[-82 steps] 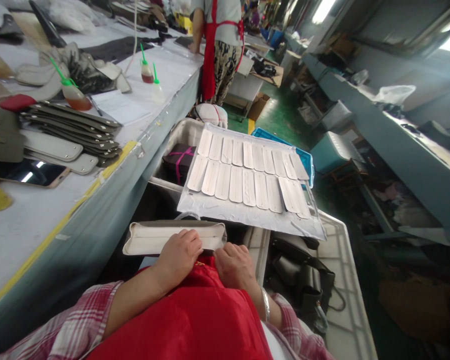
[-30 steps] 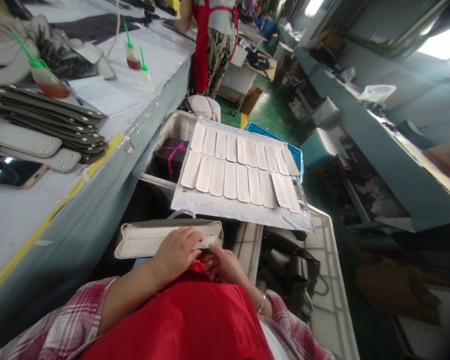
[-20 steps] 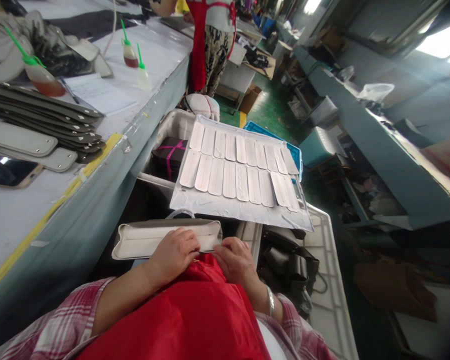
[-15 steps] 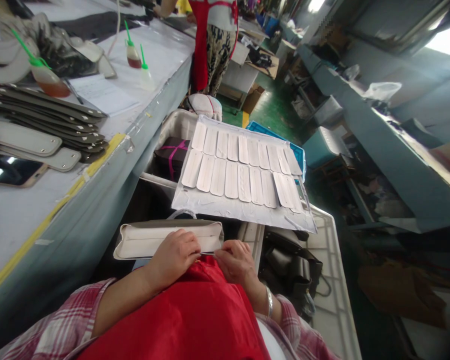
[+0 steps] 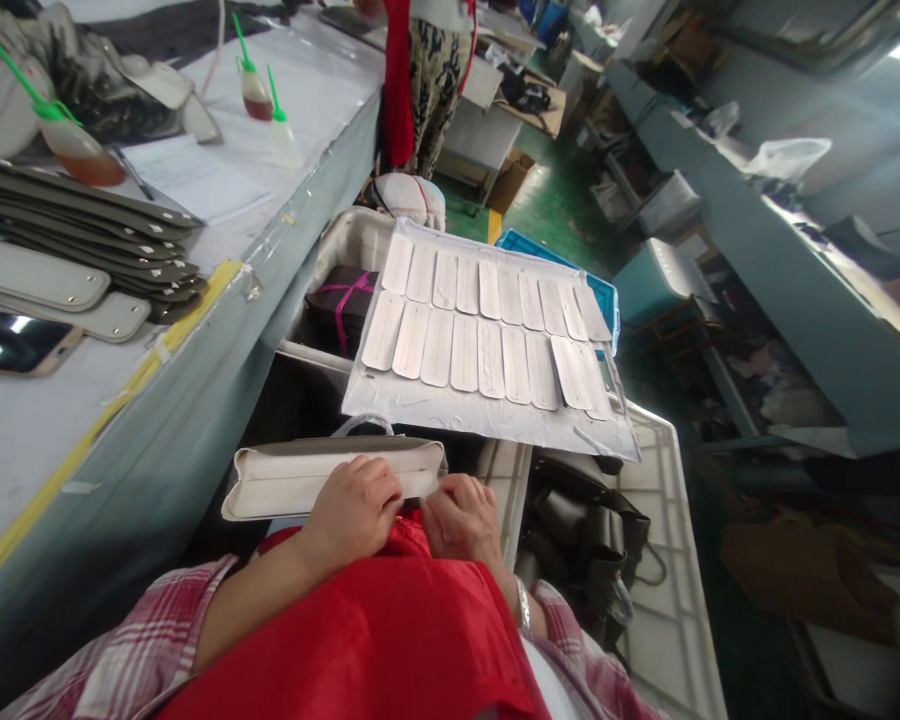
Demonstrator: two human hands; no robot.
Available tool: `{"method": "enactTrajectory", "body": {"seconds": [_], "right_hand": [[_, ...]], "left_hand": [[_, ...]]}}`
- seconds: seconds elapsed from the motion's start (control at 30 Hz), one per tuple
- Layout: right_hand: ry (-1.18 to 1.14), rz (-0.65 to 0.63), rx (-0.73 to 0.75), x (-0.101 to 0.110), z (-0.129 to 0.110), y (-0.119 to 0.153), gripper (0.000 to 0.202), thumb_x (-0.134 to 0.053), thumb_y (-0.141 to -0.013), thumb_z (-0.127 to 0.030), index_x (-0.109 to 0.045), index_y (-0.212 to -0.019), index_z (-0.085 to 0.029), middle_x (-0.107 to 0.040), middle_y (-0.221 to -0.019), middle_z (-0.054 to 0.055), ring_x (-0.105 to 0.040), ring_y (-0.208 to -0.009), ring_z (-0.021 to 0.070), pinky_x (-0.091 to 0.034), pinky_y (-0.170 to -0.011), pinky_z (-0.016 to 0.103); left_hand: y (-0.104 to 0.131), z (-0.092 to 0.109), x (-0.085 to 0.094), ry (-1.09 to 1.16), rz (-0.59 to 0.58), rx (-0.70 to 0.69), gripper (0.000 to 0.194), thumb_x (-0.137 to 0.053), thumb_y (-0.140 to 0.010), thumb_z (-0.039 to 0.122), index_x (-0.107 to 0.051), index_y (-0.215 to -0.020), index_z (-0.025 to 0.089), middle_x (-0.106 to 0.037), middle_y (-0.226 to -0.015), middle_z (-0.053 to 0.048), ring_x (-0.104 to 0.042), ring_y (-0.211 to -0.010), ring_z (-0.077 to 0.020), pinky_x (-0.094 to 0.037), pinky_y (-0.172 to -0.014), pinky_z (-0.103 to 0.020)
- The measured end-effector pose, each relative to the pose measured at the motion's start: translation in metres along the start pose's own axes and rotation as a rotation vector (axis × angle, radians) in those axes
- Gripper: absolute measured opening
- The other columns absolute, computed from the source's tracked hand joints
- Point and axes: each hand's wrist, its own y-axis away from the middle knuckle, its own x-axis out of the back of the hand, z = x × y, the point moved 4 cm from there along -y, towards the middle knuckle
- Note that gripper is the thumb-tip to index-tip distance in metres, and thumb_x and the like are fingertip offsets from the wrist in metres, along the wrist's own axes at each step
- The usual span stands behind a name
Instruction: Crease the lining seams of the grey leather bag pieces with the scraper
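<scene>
Holding bag (image 5: 277, 480) with left grip (image 5: 356, 505), with fingers curled closed over near side, right of its middle; no view of fingertips. Lying just in front of red apron (image 5: 360, 640), pale face up, with long axis left to right, crosswise to forearms. Mostly left of both grips, with only right end reaching past left knuckles. Nearer to left grip, already on it; just beside near right corner with right grip (image 5: 461, 515), bent into loose fist. Cannot tell if pinching anything there, or touching bag at all.

Beyond bag: 2 rows of pale strips (image 5: 465, 355) on white board (image 5: 450, 412). No readable brand or label on bag, strips, 3 green-tipped bottles (image 5: 82, 150) or phone (image 5: 15, 340). Only faint lines on paper sheet (image 5: 195, 180) on desk (image 5: 67, 440), too small to read.
</scene>
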Motion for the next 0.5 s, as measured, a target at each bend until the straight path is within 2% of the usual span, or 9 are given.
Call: {"method": "enactTrajectory", "body": {"seconds": [0.2,0.3,0.37,0.43,0.5], "right_hand": [[0.063,-0.088,-0.095,-0.004,-0.002,-0.004,0.011,-0.054,-0.079,-0.024,-0.054,-0.068,-0.020,-0.054,-0.084,0.003,-0.045,-0.077,0.0161,-0.027,-0.068,0.031],[0.060,-0.121,-0.192,-0.004,0.001,-0.007,0.008,-0.055,-0.076,-0.027,-0.053,-0.076,-0.019,-0.054,-0.092,0.005,-0.048,-0.082,0.0186,-0.029,-0.069,0.031],[0.054,-0.114,-0.280,0.001,0.005,-0.007,0.019,-0.058,-0.074,-0.032,-0.051,-0.085,-0.017,-0.054,-0.096,0.008,-0.049,-0.086,0.0206,-0.031,-0.071,0.032],[0.047,-0.138,-0.384,0.005,0.011,-0.006,0.028,-0.059,-0.073,-0.040,-0.050,-0.087,-0.017,-0.055,-0.088,0.007,-0.051,-0.080,0.0205,-0.033,-0.068,0.031],[0.012,-0.233,-0.490,0.003,0.017,-0.002,0.031,-0.056,-0.075,-0.049,-0.051,-0.076,-0.019,-0.055,-0.072,0.003,-0.051,-0.068,0.0181,-0.031,-0.060,0.029]], "left_hand": [[-0.006,0.003,0.001,-0.038,-0.053,0.057,0.011,-0.052,-0.077,0.021,-0.056,-0.067,0.018,-0.054,-0.076,-0.003,-0.049,-0.078,-0.0196,-0.037,-0.071,-0.032],[-0.009,0.004,0.003,-0.060,-0.077,0.086,0.011,-0.052,-0.076,0.021,-0.056,-0.067,0.018,-0.055,-0.077,-0.004,-0.049,-0.078,-0.0199,-0.037,-0.070,-0.032],[-0.010,0.005,0.004,-0.065,-0.096,0.099,0.011,-0.052,-0.076,0.023,-0.057,-0.068,0.018,-0.056,-0.079,-0.004,-0.050,-0.079,-0.0199,-0.037,-0.070,-0.032],[-0.010,0.006,0.005,-0.068,-0.107,0.103,0.011,-0.052,-0.076,0.024,-0.058,-0.068,0.019,-0.057,-0.080,-0.004,-0.050,-0.078,-0.0199,-0.036,-0.070,-0.031],[-0.010,0.007,0.005,-0.080,-0.101,0.105,0.010,-0.052,-0.075,0.024,-0.057,-0.068,0.019,-0.057,-0.079,-0.005,-0.050,-0.077,-0.0197,-0.036,-0.069,-0.031]]}}
